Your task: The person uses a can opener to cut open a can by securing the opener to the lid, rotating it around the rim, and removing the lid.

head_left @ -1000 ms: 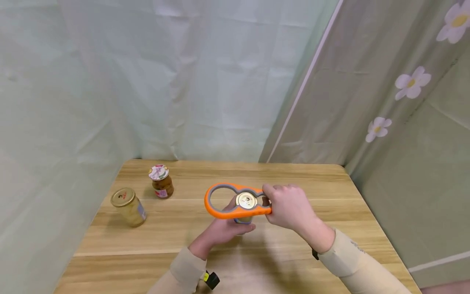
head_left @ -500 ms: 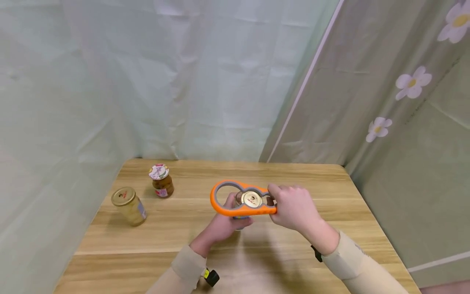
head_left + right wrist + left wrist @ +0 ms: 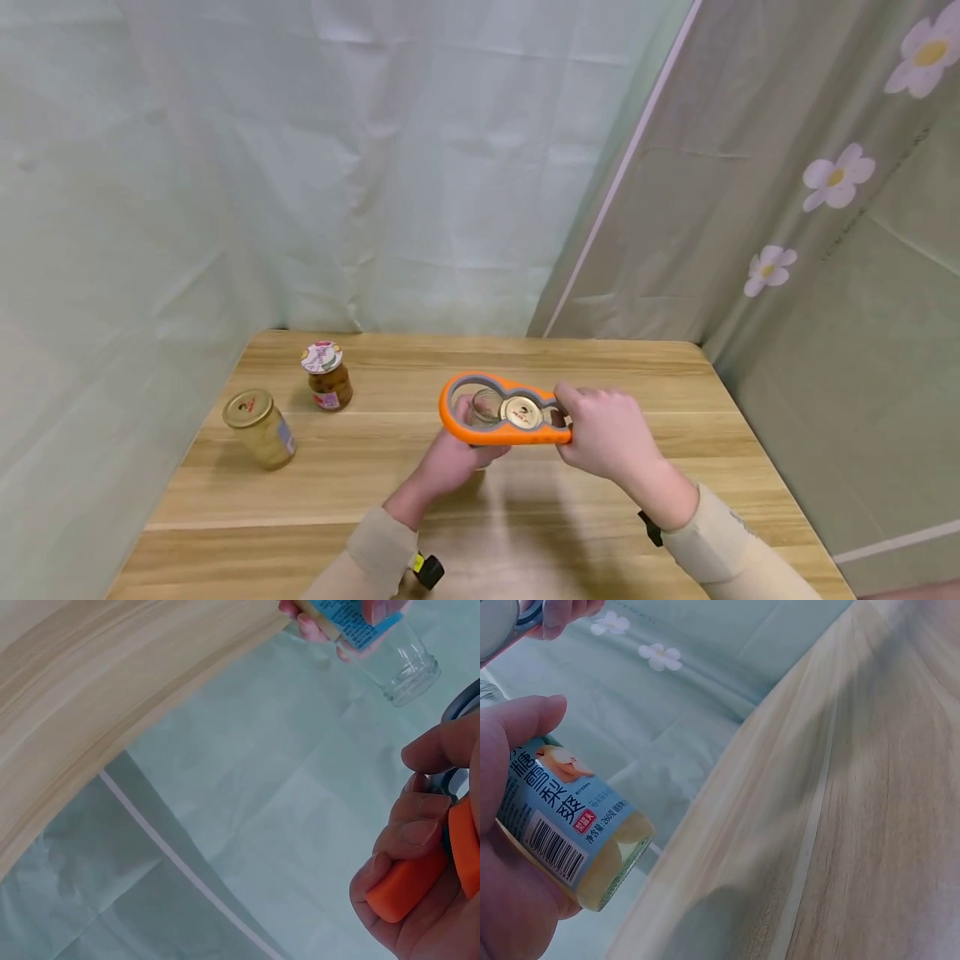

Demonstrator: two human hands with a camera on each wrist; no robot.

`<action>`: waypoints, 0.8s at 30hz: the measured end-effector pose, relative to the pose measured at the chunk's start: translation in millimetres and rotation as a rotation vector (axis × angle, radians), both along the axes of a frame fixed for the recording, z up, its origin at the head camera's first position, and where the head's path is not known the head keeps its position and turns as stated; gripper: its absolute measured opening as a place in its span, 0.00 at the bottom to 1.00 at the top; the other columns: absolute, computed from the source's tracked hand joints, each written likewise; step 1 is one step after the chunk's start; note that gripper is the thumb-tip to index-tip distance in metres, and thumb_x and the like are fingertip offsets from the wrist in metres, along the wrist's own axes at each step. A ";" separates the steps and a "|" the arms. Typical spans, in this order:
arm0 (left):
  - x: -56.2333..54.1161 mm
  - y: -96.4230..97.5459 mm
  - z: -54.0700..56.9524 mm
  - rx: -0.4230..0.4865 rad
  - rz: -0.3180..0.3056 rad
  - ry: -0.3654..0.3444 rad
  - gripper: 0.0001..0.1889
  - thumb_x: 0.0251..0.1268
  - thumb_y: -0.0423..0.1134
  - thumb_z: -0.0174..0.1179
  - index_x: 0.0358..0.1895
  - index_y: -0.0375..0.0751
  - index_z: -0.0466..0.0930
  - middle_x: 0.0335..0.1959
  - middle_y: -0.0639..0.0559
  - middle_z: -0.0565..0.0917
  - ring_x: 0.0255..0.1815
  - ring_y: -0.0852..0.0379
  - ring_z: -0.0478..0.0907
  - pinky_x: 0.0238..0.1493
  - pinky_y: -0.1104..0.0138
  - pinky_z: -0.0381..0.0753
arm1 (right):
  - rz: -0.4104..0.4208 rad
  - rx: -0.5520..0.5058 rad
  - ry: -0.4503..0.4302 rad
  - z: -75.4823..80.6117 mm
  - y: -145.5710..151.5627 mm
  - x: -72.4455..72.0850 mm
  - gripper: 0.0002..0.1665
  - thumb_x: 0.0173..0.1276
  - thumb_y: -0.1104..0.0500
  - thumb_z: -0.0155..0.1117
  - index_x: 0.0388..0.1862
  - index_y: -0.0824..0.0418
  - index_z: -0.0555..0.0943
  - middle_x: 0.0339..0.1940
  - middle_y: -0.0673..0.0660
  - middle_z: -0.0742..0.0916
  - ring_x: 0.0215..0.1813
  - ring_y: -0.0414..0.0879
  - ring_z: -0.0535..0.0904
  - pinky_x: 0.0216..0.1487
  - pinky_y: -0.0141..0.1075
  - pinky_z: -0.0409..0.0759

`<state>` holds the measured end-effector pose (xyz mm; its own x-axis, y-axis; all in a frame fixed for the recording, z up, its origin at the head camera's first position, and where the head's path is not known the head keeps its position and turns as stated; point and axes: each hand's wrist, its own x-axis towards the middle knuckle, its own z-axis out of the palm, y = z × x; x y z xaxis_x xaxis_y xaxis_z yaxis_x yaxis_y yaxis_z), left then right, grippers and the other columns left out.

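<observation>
My left hand (image 3: 448, 460) grips a glass jar (image 3: 574, 814) with a blue label, a barcode and pale pieces inside, thumb across its upper side. In the left wrist view the jar is held above the table. Its bare glass mouth (image 3: 414, 679) shows in the right wrist view. My right hand (image 3: 611, 435) holds the handle end of an orange jar opener (image 3: 491, 434) with grey-lined openings. A gold lid (image 3: 521, 412) sits in the opener's middle opening, beside the jar's mouth. Seen from the head, the opener partly covers the jar and left fingers.
At the left of the wooden table (image 3: 630, 375) stands a gold-lidded jar (image 3: 268, 437) of pale contents. Behind it is a smaller brown-filled jar (image 3: 331, 387) with a patterned lid. A pale curtain (image 3: 450, 167) hangs past the back edge.
The opener and right hand have moved right, away from the left hand. The gold lid has come off the jar with the opener, and the jar's mouth now shows.
</observation>
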<state>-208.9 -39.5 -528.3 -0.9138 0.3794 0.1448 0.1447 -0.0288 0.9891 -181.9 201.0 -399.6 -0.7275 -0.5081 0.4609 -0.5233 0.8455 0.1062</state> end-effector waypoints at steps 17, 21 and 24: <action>-12.7 -3.4 -6.2 -0.111 0.078 0.094 0.37 0.65 0.43 0.78 0.72 0.52 0.66 0.56 0.54 0.83 0.54 0.52 0.80 0.60 0.52 0.76 | -0.093 -0.101 -0.095 -14.9 20.3 6.7 0.18 0.46 0.62 0.73 0.27 0.48 0.71 0.17 0.41 0.69 0.18 0.40 0.63 0.18 0.37 0.64; -14.1 -1.1 -6.9 -0.133 0.078 0.043 0.34 0.65 0.42 0.78 0.68 0.49 0.68 0.56 0.52 0.85 0.45 0.50 0.80 0.51 0.56 0.79 | -0.128 -0.122 -0.116 -19.4 28.3 10.3 0.18 0.47 0.62 0.74 0.27 0.48 0.71 0.18 0.41 0.70 0.18 0.40 0.64 0.18 0.37 0.65; -14.7 0.4 -6.7 -0.128 0.083 0.018 0.33 0.65 0.39 0.78 0.67 0.48 0.68 0.55 0.51 0.85 0.43 0.51 0.80 0.47 0.59 0.81 | -0.149 -0.134 -0.130 -20.8 33.1 12.8 0.19 0.47 0.63 0.73 0.26 0.48 0.71 0.18 0.42 0.70 0.18 0.41 0.64 0.18 0.38 0.64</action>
